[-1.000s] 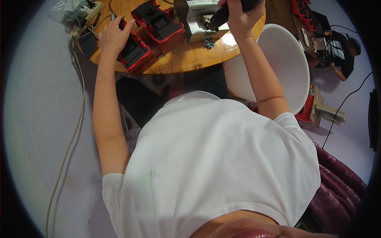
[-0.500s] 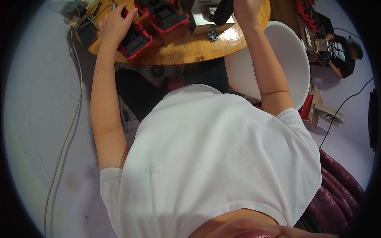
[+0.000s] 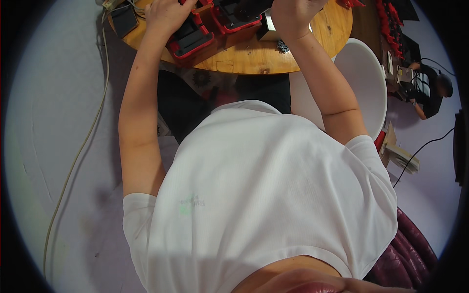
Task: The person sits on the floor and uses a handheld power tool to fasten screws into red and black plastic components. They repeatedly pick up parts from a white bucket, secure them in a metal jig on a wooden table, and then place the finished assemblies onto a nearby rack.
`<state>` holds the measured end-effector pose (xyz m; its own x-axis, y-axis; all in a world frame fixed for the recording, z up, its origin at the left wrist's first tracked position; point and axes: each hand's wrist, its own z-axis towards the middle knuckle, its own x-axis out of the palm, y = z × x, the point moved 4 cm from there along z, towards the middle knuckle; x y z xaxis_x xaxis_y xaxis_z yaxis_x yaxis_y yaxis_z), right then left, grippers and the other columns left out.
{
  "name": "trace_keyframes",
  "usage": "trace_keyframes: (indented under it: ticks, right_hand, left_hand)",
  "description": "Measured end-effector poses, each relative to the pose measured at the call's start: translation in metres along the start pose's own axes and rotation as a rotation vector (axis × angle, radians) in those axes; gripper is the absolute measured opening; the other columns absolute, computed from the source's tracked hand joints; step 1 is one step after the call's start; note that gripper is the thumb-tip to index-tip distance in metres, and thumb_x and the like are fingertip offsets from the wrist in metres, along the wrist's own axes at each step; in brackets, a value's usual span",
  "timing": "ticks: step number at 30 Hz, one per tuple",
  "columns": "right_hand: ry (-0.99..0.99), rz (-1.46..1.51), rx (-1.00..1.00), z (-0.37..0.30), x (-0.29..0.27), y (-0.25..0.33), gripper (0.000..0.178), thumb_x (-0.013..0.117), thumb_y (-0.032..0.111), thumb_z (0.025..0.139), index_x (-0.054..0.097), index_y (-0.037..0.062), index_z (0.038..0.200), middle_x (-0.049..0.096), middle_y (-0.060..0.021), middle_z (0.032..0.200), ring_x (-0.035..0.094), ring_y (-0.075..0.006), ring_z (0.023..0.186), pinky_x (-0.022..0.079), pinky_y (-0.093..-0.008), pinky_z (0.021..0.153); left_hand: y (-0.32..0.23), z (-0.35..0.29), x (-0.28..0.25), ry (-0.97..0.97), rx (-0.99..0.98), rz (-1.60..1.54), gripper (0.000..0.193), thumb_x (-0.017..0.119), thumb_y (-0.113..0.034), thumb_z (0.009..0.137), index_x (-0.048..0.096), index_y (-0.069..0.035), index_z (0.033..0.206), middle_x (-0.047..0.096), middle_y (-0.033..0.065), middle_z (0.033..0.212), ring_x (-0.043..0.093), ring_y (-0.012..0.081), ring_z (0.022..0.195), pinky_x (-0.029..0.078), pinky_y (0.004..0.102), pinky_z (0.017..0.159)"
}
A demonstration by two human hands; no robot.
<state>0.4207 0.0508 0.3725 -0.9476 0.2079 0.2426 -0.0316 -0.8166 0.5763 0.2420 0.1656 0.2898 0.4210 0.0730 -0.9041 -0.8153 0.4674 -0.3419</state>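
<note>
At the top edge of the view my left hand (image 3: pixel 168 15) is bent over the far end of a red and black plastic housing (image 3: pixel 193 41), its fingers gripping there and partly cut off. A second red and black housing (image 3: pixel 239 22) stands close on its right. My right hand (image 3: pixel 294 18) is closed around a black drill-like tool (image 3: pixel 253 7), tilted left so that its front end is over this second housing. The exact contact of its tip is hidden. Below my right hand lies a small pile of grey screws (image 3: pixel 283 46), next to a metallic box (image 3: pixel 268 29).
The round wooden table (image 3: pixel 234 62) has its curved edge before me. A white chair (image 3: pixel 361 83) stands right of it. Cables and a dark flat block (image 3: pixel 123 22) are at the far left. Another person (image 3: pixel 430 90) works at the far right, near more red parts (image 3: pixel 388 29).
My left hand has shifted right along the housing. The black tool has moved left, from beside the metallic box to over the second housing. The whole view has shifted somewhat.
</note>
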Motion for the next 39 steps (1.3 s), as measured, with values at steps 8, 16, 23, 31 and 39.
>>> trace_keyframes:
  ticks: [8, 16, 23, 31, 39]
  right_hand:
    - [0.219, -0.027, 0.004, 0.001, 0.036, -0.006, 0.043, 0.067, 0.005, 0.088, 0.042, 0.0027, 0.122, 0.053, -0.0018, 0.088, 0.052, -0.0074, 0.069, 0.043, -0.0225, 0.058]
    - [0.061, 0.120, 0.142, 0.003, -0.003, -0.008, 0.034, 0.068, 0.016, 0.091, 0.047, 0.0022, 0.114, 0.059, -0.0079, 0.083, 0.060, -0.0161, 0.063, 0.050, -0.0299, 0.055]
    - [-0.122, -0.480, -0.020, -0.001, -0.100, 0.032, 0.029, 0.066, 0.022, 0.094, 0.048, 0.0021, 0.105, 0.059, -0.0066, 0.077, 0.057, -0.0132, 0.057, 0.047, -0.0281, 0.051]
    - [-0.164, -0.379, 0.066, -0.020, -0.104, 0.019, 0.030, 0.068, 0.013, 0.090, 0.046, 0.0036, 0.108, 0.058, -0.0056, 0.078, 0.057, -0.0132, 0.058, 0.048, -0.0265, 0.054]
    - [-0.149, -0.403, -0.011, -0.012, -0.106, 0.022, 0.029, 0.068, 0.010, 0.091, 0.045, 0.0036, 0.108, 0.058, -0.0063, 0.078, 0.058, -0.0134, 0.059, 0.049, -0.0278, 0.052]
  left_hand:
    - [0.045, 0.012, 0.043, -0.132, 0.197, 0.102, 0.064, 0.051, -0.067, 0.086, 0.064, -0.017, 0.125, 0.070, 0.0137, 0.104, 0.062, 0.0321, 0.107, 0.044, 0.0454, 0.093]
    - [0.043, 0.012, 0.037, -0.059, 0.120, 0.086, 0.065, 0.051, -0.065, 0.087, 0.064, -0.013, 0.124, 0.067, 0.0162, 0.115, 0.061, 0.0337, 0.111, 0.044, 0.0471, 0.094]
    - [0.027, 0.014, 0.030, 0.011, 0.093, 0.039, 0.067, 0.051, -0.066, 0.086, 0.064, -0.014, 0.126, 0.067, 0.0160, 0.117, 0.060, 0.0333, 0.113, 0.043, 0.0476, 0.094]
    - [0.026, 0.009, 0.026, -0.002, 0.098, 0.025, 0.065, 0.051, -0.064, 0.087, 0.064, -0.013, 0.125, 0.067, 0.0164, 0.116, 0.060, 0.0333, 0.113, 0.041, 0.0476, 0.096]
    - [0.027, 0.011, 0.027, 0.018, 0.081, 0.058, 0.066, 0.051, -0.066, 0.087, 0.063, -0.013, 0.125, 0.067, 0.0164, 0.115, 0.060, 0.0331, 0.112, 0.042, 0.0461, 0.095]
